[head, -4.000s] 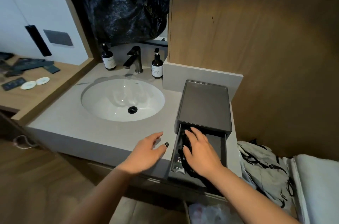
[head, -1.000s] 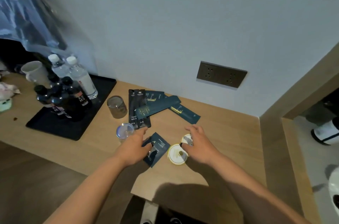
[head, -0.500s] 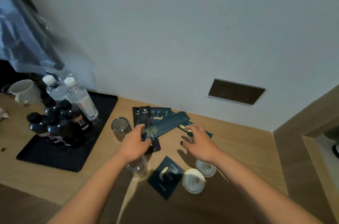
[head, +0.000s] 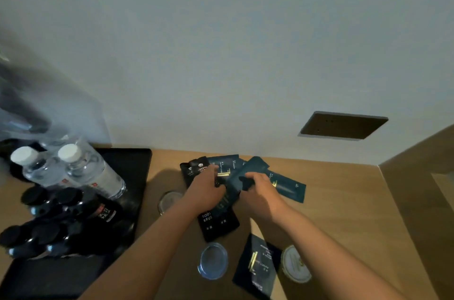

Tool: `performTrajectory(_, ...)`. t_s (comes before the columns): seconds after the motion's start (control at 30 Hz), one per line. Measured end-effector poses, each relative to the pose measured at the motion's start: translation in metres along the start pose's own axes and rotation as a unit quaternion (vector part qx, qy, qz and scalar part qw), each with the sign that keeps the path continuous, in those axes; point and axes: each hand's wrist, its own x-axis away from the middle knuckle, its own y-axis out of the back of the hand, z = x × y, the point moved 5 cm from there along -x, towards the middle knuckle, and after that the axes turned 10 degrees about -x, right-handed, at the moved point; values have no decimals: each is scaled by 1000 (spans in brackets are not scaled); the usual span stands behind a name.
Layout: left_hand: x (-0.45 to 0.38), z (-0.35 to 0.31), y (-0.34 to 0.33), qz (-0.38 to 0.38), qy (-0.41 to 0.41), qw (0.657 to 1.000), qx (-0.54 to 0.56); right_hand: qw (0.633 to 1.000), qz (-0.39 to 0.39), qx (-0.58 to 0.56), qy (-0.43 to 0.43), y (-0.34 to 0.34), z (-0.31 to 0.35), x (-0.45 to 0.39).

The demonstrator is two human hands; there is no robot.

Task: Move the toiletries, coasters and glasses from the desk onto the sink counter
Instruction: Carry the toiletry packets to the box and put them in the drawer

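Far left: black tray (head: pixel 137 177) on the worktop (head: pixel 344 213), carrying two clear water bottles (head: pixel 73 172) and a cluster of dark bottles (head: pixel 61 221). These are not task items and probably stay put.

Just right of the tray: a glass (head: pixel 169 200), partly hidden behind the left forearm. A second glass (head: pixel 212 260) stands nearer the front edge. Both are untouched.

Centre: fanned pile of dark toiletry packets (head: pixel 287 185) near the wall, overlapping one another. Left hand (head: pixel 206 191) rests on the black toothbrush packet (head: pixel 216 223), fingers curled down over the pile's left side. Whether they pinch a packet or only press it: cannot tell, motion blur. Right hand (head: pixel 260 193) meets it from the right, fingers curled around a long teal packet (head: pixel 248 172) lifted off the pile. Judgement: both hands are gathering the loose packets into one stack so they travel in a single trip.

Front right: a lone square packet (head: pixel 258 263) lies flat, and touching its right edge, a round white coaster (head: pixel 294 265). Neither is collected.

Wall at right: socket plate (head: pixel 344 125). Sink counter out of view, so all task items remain on the desk.
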Motion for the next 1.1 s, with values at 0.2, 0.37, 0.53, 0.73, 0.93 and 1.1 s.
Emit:
performTrajectory(0.2,-34,2,-43,27,11,997,-75,998,-41,-4,-44,14,-26,-10)
performTrajectory(0.37,-42,3,-63,-19,25,974,-226,995,-65,-15,-68,25,-48,-3)
performTrajectory(0.53,-49,4,-69,-22,30,981,-188,993,-76,-19,-87,40,-67,6)
performTrajectory(0.73,-35,1,-53,-31,19,995,-89,993,-67,-31,-96,49,-74,16)
performTrajectory(0.93,4,5,0,-111,12,993,34,994,-55,-25,-90,43,-64,-6)
performTrajectory(1.1,31,7,38,-122,13,988,91,973,-70,-184,-122,12,-47,-44)
